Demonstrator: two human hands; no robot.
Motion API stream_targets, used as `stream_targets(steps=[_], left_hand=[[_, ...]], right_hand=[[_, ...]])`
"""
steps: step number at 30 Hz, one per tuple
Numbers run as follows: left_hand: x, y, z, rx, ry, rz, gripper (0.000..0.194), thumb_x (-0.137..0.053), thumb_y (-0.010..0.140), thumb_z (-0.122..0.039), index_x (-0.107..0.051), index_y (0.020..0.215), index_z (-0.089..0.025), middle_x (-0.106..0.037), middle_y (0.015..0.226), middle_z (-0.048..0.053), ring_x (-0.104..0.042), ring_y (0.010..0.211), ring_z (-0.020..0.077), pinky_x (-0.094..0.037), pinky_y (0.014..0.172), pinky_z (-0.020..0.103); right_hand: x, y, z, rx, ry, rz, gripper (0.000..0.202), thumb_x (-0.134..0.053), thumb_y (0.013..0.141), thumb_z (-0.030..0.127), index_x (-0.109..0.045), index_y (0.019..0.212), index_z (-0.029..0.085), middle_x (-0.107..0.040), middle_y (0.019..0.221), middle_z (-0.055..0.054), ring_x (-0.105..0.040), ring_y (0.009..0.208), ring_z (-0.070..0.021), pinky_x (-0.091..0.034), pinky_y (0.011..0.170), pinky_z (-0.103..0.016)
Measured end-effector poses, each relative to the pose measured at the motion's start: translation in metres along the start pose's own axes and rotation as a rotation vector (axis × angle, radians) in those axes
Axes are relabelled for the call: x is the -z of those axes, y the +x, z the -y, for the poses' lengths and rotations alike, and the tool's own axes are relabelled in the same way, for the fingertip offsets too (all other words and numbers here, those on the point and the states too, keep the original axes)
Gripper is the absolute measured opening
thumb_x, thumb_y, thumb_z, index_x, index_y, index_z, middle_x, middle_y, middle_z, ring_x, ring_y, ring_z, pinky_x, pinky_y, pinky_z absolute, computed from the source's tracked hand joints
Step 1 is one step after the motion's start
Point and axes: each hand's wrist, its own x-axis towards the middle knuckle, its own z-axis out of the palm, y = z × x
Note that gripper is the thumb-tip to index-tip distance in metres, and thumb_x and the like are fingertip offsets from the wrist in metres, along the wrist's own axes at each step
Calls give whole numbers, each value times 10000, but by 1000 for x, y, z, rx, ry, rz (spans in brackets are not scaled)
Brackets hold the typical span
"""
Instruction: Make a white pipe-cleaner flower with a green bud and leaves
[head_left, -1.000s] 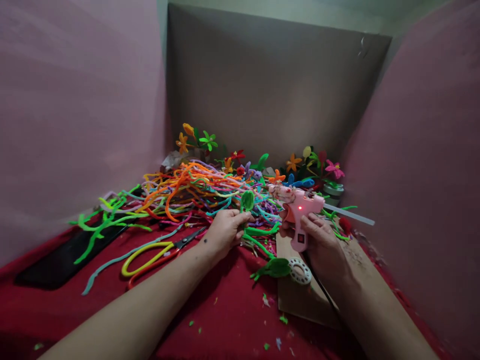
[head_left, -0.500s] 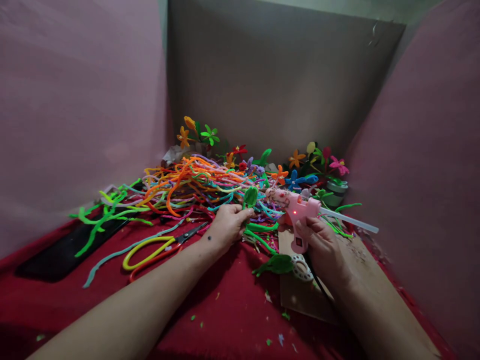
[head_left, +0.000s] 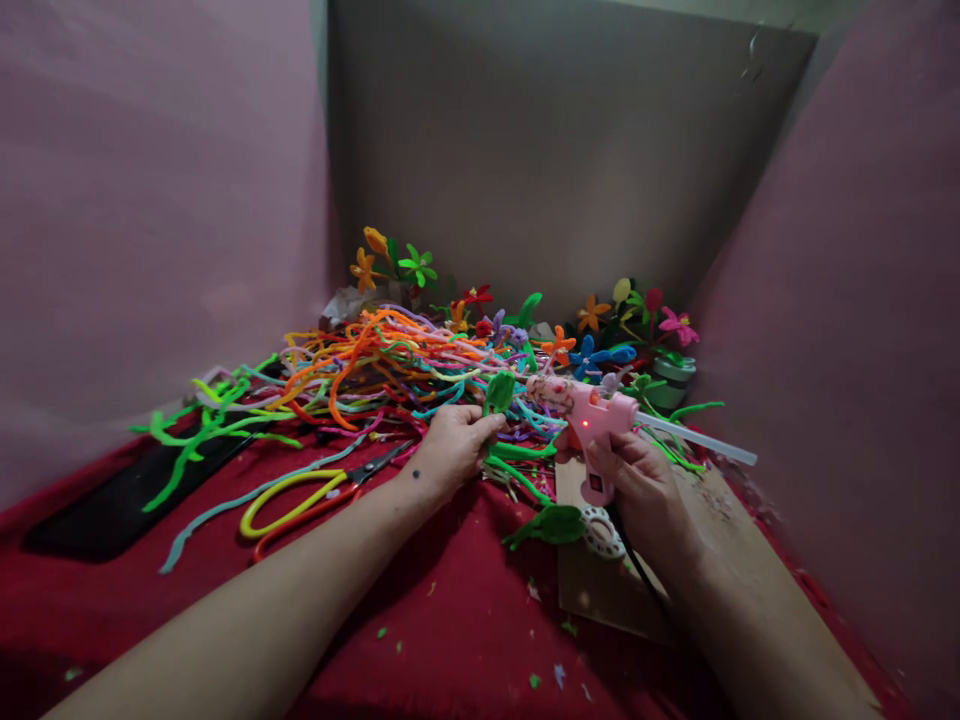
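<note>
My left hand (head_left: 456, 447) pinches a small green fuzzy leaf (head_left: 499, 392), which stands upright above the fingertips. My right hand (head_left: 643, 490) is wrapped round the handle of a pink glue gun (head_left: 609, 418) with a red light on its side. The gun's nozzle points left, close to the green leaf; whether the two touch I cannot tell. A clear glue stick (head_left: 705, 440) sticks out of the gun's back. Below the hands, another green leaf piece (head_left: 556, 524) lies beside a white ring-shaped piece (head_left: 602, 532).
Colourful pipe cleaners (head_left: 405, 350) are heaped behind my left hand. Yellow and orange scissors (head_left: 300, 497) and a black flat object (head_left: 112, 505) lie to the left. Cardboard (head_left: 600, 590) lies under my right hand on the red cloth (head_left: 435, 640). Fuzzy flowers (head_left: 589, 357) stand at the back.
The view has shifted slightly, so most things sit a little further left. Both hands keep their holds, and the glue gun remains beside the leaf.
</note>
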Motion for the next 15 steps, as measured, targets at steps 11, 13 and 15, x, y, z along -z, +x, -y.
stream_targets(steps=[11, 13, 15], left_hand=[[2, 3, 4, -12, -6, 31, 291, -557, 760, -225, -411, 512, -181, -299, 315, -94, -239, 271, 33, -133, 338, 190], [1, 2, 4, -13, 0, 28, 285, -555, 765, -222, -426, 515, -178, -303, 317, -90, -244, 272, 34, -137, 340, 193], [1, 2, 4, -19, 6, 24, 286, -559, 765, -224, -432, 513, -176, -306, 318, -89, -248, 271, 33, -140, 342, 195]], right_hand=[[0, -1, 3, 50, -57, -13, 216, -592, 793, 371, -667, 826, 171, -447, 589, 16, -345, 473, -75, -272, 446, -221], [-1, -1, 3, 48, -62, -13, 218, -599, 785, 375, -664, 826, 171, -478, 608, 7, -357, 479, -80, -279, 448, -225], [-1, -1, 4, 41, -65, -13, 219, -606, 778, 376, -660, 824, 169, -501, 626, -1, -376, 491, -86, -283, 448, -226]])
